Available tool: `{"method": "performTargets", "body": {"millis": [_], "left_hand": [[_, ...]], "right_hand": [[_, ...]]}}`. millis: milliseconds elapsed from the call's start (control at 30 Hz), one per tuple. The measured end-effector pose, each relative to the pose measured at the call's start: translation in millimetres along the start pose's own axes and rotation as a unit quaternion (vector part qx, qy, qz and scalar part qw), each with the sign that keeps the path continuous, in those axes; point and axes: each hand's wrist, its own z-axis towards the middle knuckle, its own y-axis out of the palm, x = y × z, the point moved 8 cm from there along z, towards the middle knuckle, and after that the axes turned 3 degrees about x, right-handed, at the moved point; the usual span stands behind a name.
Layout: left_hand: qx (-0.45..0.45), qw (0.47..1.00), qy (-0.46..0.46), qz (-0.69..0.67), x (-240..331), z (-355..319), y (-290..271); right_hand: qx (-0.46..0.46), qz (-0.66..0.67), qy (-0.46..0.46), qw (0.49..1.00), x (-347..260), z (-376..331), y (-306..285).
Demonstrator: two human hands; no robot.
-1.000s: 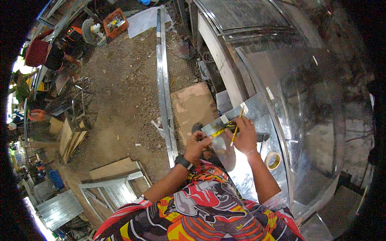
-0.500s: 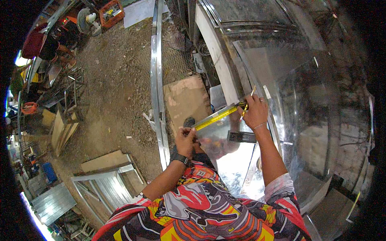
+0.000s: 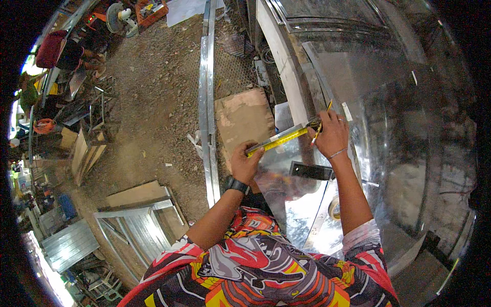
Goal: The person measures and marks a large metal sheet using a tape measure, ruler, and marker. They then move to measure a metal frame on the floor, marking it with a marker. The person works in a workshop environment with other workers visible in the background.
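A yellow tape measure (image 3: 281,143) is stretched along the far edge of a shiny metal sheet (image 3: 273,171). My left hand (image 3: 245,162) is closed on its left end, the thumb pressed against the blade. At the other end my right hand (image 3: 331,135) is closed around the dark tape case, partly hidden by the fingers. A yellow pencil (image 3: 317,134) sticks out between the same fingers. On the sheet below the tape lies a black rectangular piece (image 3: 310,171). A roll of adhesive tape (image 3: 334,209) sits beside my right forearm.
Long metal profiles (image 3: 206,92) run lengthwise left of the work surface. A brown board (image 3: 245,117) lies beyond my left hand. Metal frames and a panel (image 3: 143,227) rest on the gravel floor (image 3: 153,102). Far left, a person (image 3: 71,53) is near a fan (image 3: 118,19).
My left hand has moved slightly away from me, and its thumb now lies over the tape blade. The right hand still holds the case and pencil. The whole view has shifted a little.
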Motion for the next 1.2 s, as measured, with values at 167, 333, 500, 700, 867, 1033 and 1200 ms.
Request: {"method": "performTargets", "body": {"millis": [167, 333, 500, 700, 867, 1033, 1200], "left_hand": [[-0.098, 0.973, -0.109, 0.176, 4, 17, 8], [-0.070, 0.964, -0.070, 0.249, 10, 16, 9], [-0.063, 0.948, -0.053, 0.308, 9, 14, 11], [-0.088, 0.935, -0.111, 0.324, 16, 14, 15], [-0.039, 0.958, -0.085, 0.269, 0, 14, 15], [-0.051, 0.982, -0.090, 0.156, -7, 13, 19], [-0.009, 0.972, -0.159, -0.174, -25, 15, -8]], "right_hand": [[-0.001, 0.019, -0.009, 1.000, 0, 0, 1], [0.090, 0.019, -0.073, 0.993, -16, -2, -6], [0.107, 0.273, -0.154, 0.944, -55, -13, -22], [-0.150, 0.615, 0.064, 0.772, -57, -13, 60], [-0.239, 0.647, 0.189, 0.699, -44, -8, 78], [-0.160, 0.303, -0.019, 0.939, -42, -7, 66], [-0.119, 0.246, -0.031, 0.961, -37, -17, 64]]}}
